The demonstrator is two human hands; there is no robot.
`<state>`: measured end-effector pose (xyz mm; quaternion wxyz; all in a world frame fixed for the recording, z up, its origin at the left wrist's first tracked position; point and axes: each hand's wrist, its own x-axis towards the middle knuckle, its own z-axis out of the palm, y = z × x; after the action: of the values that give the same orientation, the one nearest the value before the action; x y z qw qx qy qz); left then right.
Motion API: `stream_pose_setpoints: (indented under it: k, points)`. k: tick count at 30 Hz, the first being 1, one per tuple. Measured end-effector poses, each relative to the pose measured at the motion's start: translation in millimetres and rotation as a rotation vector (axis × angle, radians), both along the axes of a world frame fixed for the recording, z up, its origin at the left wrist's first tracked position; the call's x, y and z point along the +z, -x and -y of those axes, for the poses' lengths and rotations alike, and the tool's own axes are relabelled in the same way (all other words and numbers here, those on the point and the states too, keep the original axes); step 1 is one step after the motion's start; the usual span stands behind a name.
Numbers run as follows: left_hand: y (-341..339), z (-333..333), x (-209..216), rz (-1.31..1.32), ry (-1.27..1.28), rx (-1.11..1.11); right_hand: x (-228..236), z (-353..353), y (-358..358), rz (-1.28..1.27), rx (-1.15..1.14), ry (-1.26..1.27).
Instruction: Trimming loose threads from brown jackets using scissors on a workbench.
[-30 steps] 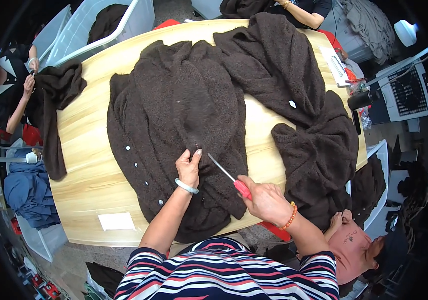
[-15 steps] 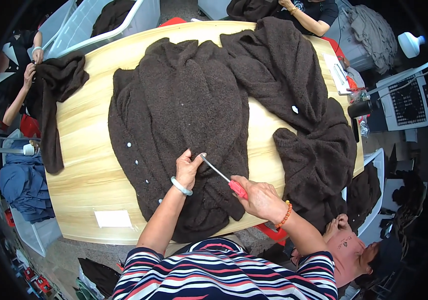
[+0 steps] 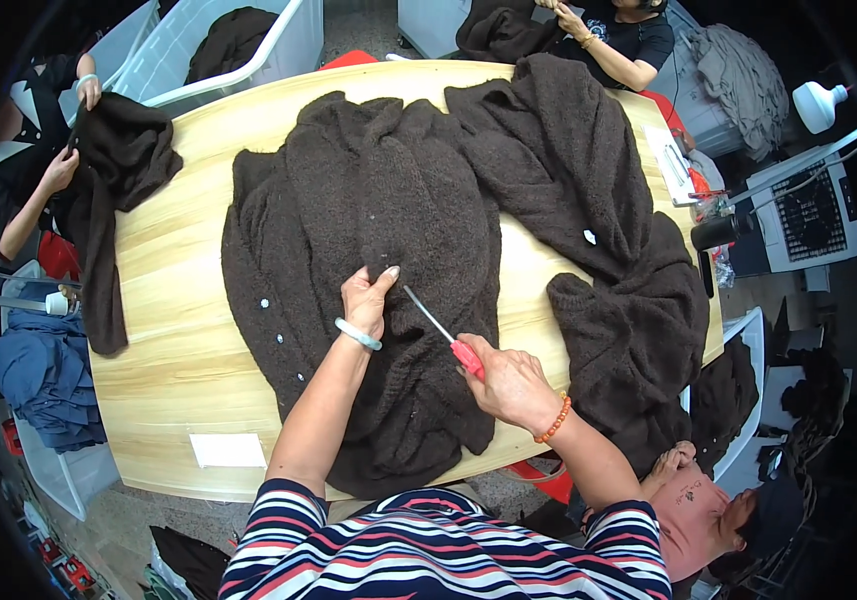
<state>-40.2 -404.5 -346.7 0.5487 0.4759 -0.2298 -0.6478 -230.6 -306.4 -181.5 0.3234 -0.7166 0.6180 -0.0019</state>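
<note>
The brown garment (image 3: 418,190) lies across the middle of the tabletop (image 3: 163,350), its lower end at the near edge. The left hand (image 3: 365,303) is on it, fingers curled and thumb against the cloth; whether it pinches a fold cannot be told. The right hand (image 3: 513,380) is closed around the red handle of a tool (image 3: 467,356), whose metal tip points toward the left thumb, just apart from it.

Two more garments crowd the right side: a second garment (image 3: 578,140) reaches the far edge and meets the first, and a third garment (image 3: 633,330) covers much of the right edge. A white sheet (image 3: 670,165) lies near the far right corner, a paper (image 3: 227,450) near the near left corner. At the left edge, a co-worker's hands (image 3: 60,172) hold a dark garment (image 3: 133,150); beyond the far edge stands a clear bin (image 3: 288,60).
</note>
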Motion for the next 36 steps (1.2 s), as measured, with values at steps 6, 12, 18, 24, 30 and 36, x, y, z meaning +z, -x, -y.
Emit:
stream_pose_setpoints:
  k: [6,12,18,24,30,36]
  points:
    - [1.2,-5.6,-10.2,-0.008,0.052,-0.016,-6.1,25.6,-15.6,-0.027,0.033,0.045]
    - [-4.8,-7.0,-14.1,-0.064,0.038,-0.011,-7.0,31.4,-17.8,-0.055,0.037,0.008]
    - [-6.7,-9.8,-13.7,-0.042,0.035,-0.015,-2.7,17.9,-15.4,-0.062,0.032,-0.043]
    - [-6.6,-9.0,-15.5,-0.050,0.052,-0.003,-5.9,35.7,-24.7,-0.056,0.040,0.002]
    - [-8.9,-10.2,-19.4,-0.052,0.027,-0.013,-9.1,27.0,-22.2,-0.054,0.052,-0.025]
    - [-9.9,-8.9,-20.0,-0.082,0.030,-0.021,-6.2,38.9,-26.9,-0.058,0.029,-0.045]
